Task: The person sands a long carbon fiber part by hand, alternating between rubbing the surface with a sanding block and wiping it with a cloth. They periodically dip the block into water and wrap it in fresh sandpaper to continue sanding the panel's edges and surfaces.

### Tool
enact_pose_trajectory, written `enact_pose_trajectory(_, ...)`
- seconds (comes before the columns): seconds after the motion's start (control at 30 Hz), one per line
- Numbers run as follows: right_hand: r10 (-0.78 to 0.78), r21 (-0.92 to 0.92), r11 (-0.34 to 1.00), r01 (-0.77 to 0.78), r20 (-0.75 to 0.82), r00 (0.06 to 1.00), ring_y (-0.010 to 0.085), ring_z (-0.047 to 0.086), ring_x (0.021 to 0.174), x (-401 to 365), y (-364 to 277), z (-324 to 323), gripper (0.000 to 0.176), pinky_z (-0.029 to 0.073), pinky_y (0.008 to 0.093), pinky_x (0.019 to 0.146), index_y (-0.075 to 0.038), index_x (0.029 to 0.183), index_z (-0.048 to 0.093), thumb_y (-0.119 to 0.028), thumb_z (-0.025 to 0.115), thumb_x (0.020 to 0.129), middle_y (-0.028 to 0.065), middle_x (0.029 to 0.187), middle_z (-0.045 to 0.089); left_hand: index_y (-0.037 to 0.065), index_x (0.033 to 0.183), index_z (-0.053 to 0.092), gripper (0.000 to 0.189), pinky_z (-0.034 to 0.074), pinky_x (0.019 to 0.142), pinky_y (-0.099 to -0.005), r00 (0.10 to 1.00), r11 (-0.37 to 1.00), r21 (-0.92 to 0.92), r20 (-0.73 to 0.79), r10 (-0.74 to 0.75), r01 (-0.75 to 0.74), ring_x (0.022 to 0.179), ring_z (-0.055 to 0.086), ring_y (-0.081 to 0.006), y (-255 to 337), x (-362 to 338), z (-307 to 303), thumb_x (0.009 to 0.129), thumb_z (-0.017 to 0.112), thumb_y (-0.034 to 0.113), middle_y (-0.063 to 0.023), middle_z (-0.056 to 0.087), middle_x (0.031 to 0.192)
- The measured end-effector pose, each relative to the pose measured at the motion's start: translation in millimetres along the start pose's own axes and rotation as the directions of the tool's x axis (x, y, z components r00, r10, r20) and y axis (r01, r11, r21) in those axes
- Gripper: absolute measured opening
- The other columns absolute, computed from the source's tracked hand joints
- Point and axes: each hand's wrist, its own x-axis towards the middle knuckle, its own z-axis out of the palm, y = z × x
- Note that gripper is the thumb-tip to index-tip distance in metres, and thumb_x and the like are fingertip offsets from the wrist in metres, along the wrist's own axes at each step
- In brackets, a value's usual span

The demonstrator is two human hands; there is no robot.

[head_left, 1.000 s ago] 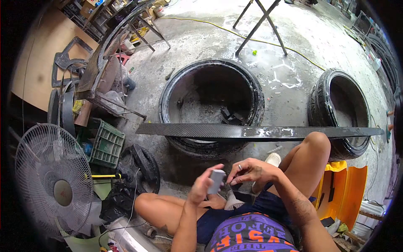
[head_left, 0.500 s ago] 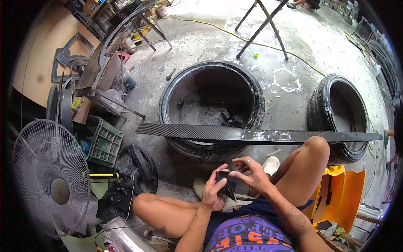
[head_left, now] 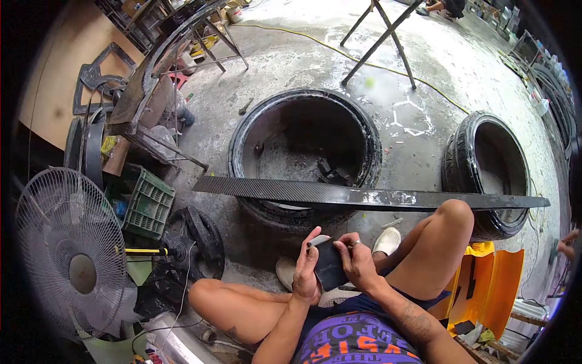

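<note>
A black sheet, apparently sandpaper (head_left: 328,268), is stretched between my two hands above my lap. My left hand (head_left: 306,274) pinches its left side, where a pale grey edge and a small dark tip show by the thumb. The thumb and fingers of my right hand (head_left: 360,259) close on the sheet's upper right corner. In front of my hands, a long carbon-fibre strip (head_left: 276,190) with a glossy, whitish-marked middle lies across two tires. Its left part rests over the large tire (head_left: 235,155), its right part on the smaller tire (head_left: 459,164).
A standing fan (head_left: 82,273), a green crate (head_left: 151,203) and a black plastic bag (head_left: 162,294) are on my left. An orange panel (head_left: 506,291) stands by my right knee. Another person's hand (head_left: 568,246) shows at the right edge. A yellow cable (head_left: 339,51) crosses the floor.
My right hand has come down and gripped the sheet, which now lies spread out flatter between both hands. Another person's hand has come further into view at the right edge.
</note>
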Motion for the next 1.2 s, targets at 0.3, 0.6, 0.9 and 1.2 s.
enact_pose_trajectory(0.3,0.12,-0.002,0.993,-0.12,0.016,0.993,0.0315,0.067,0.066,12.1,-14.4,2.1,0.021,0.051,0.0377,0.06,0.001,0.102,0.056,-0.019,0.063,0.1,0.0186,0.078,0.066,0.004,0.15,0.039,0.056,0.042,0.107,-0.0342,0.999,0.999,0.031,0.039,0.005,-0.007,0.122,0.055,-0.0203,1.4,-1.5,9.6,0.107,0.045,0.04,-0.0138,0.055,0.135)
enact_pose_trajectory(0.6,-0.071,-0.085,0.994,0.063,-0.084,0.994,0.0309,0.066,0.063,15.5,-8.5,9.1,0.016,0.051,0.0372,0.058,0.001,0.098,0.053,-0.012,0.062,0.1,0.0192,0.075,0.062,0.002,0.148,0.038,0.062,0.043,0.107,-0.0358,0.997,0.995,-0.079,0.052,0.056,-0.052,0.123,0.056,-0.0231,-2.6,-4.1,16.4,0.107,0.041,0.048,-0.0147,0.055,0.135)
enact_pose_trajectory(0.9,-0.084,-0.137,0.988,0.071,-0.09,0.992,0.032,0.069,0.064,15.4,-15.2,9.1,0.015,0.051,0.0388,0.056,0.001,0.099,0.054,-0.012,0.062,0.1,0.019,0.074,0.064,0.001,0.143,0.047,0.054,0.042,0.107,-0.0319,0.997,0.997,0.034,-0.04,0.07,-0.069,0.122,0.054,-0.019,2.8,-4.8,24.6,0.11,0.033,0.041,-0.0115,0.055,0.135)
enact_pose_trajectory(1.2,-0.109,-0.155,0.983,0.094,-0.087,0.99,0.0321,0.071,0.065,15.8,-10.8,10.8,0.015,0.051,0.0385,0.056,0.001,0.099,0.055,-0.012,0.062,0.1,0.019,0.075,0.065,0.002,0.144,0.045,0.059,0.044,0.106,-0.0336,0.997,0.997,0.026,-0.041,0.072,-0.071,0.12,0.057,-0.0218,-6.8,-2.7,18.1,0.109,0.035,0.048,-0.014,0.056,0.133)
